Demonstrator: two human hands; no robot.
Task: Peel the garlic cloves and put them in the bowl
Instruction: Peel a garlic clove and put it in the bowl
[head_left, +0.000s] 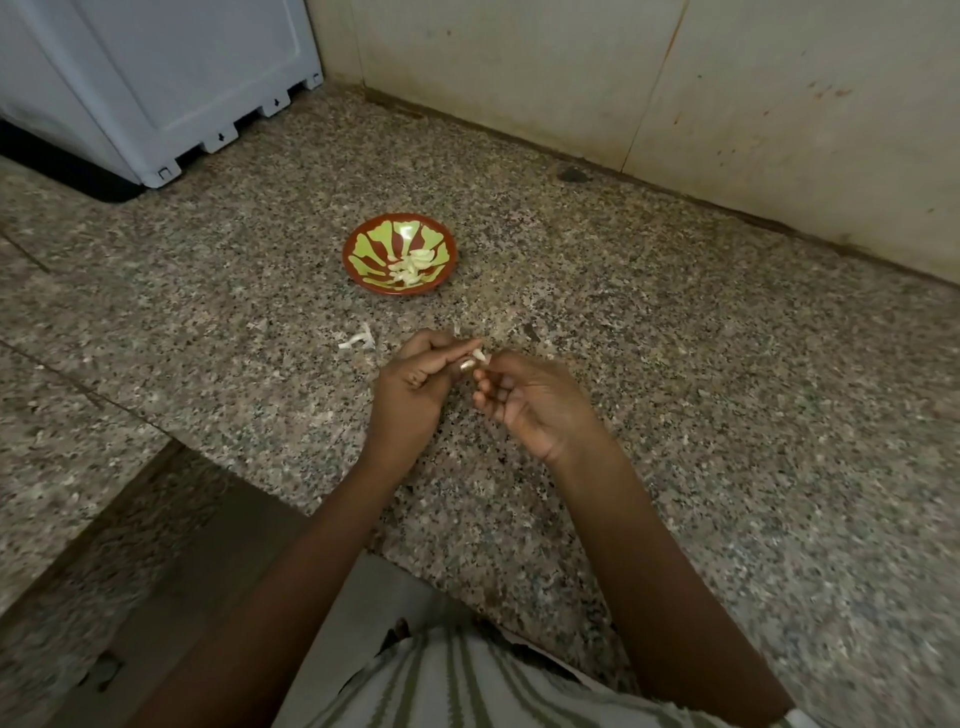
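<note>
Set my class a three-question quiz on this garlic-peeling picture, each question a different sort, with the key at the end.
1. True or false: the bowl already holds peeled cloves.
2. The loose peel scrap lies: A in the bowl; B on the counter; C in the right hand.
3. Fill in: the left hand and right hand together pinch one ____.
Key: 1 true; 2 B; 3 garlic clove.

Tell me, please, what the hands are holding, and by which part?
A small garlic clove, pinched between the fingertips of the left hand and the right hand, one grip on each side.
</note>
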